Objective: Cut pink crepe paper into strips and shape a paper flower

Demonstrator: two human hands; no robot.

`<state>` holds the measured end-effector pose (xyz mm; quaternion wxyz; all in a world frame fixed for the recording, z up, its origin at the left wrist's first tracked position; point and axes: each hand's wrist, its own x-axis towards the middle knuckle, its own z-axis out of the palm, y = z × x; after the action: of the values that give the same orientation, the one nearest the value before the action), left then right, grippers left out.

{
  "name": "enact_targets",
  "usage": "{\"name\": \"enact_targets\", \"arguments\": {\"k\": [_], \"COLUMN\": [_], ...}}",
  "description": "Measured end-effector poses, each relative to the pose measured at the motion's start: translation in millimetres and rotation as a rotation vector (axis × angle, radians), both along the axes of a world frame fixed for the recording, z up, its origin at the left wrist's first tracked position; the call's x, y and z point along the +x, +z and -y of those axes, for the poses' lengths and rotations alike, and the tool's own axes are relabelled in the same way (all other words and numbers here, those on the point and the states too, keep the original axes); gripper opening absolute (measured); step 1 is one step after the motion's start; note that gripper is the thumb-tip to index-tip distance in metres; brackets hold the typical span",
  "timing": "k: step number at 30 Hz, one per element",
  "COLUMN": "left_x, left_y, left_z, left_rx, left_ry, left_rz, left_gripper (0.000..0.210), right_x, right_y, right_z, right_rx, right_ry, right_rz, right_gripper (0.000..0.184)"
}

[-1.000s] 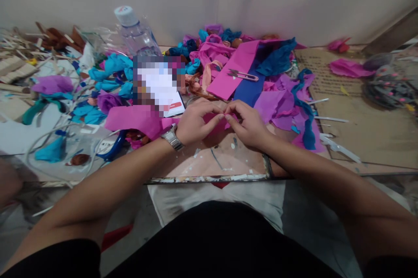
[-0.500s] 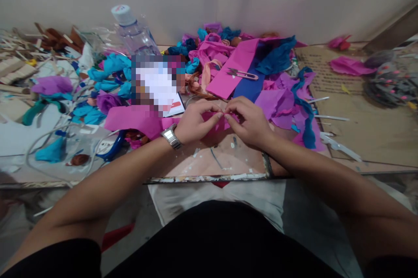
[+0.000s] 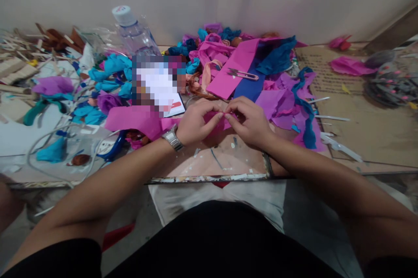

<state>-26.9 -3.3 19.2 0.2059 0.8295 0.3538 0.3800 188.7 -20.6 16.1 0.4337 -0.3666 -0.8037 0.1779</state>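
My left hand, with a metal watch on its wrist, and my right hand meet at the fingertips above the table. Thumb and fingers of each are pinched on a piece of pink crepe paper, which shows below and between them. Its pinched edge is mostly covered by the fingertips. Just beyond the hands lie a folded pink crepe paper strip and a dark blue one, with thread snips on top. Another pink paper strip stretches out left of my left hand.
A partly blurred phone lies by my left hand, with a water bottle behind it. Wood sticks, blue paper pieces and a cable fill the left. Cardboard and a dark wire bundle are at right.
My hands stay pinched together in nearly the same place, with only tiny finger shifts. At the lower left edge, part of another person's bare limb shows more than before.
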Motion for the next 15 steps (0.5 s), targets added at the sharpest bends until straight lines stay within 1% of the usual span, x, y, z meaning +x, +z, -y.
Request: {"name": "enact_targets", "arguments": {"k": [7, 11, 15], "left_x": [0.9, 1.6, 2.5], "left_y": [3.7, 3.0, 2.3], "left_z": [1.6, 2.0, 2.9], "left_rx": [0.127, 0.150, 0.142], "left_ry": [0.005, 0.019, 0.014], "left_rz": [-0.086, -0.097, -0.083], "left_gripper": [0.024, 0.026, 0.026], "right_x": [-5.1, -7.2, -7.9], "right_y": [-2.5, -3.4, -5.4], "right_z": [1.6, 3.1, 3.0], "right_rx": [-0.086, -0.139, -0.145], "right_ry": [-0.026, -0.033, -0.030], "right_rz": [-0.073, -0.100, -0.098], "right_gripper": [0.004, 0.006, 0.008]}}
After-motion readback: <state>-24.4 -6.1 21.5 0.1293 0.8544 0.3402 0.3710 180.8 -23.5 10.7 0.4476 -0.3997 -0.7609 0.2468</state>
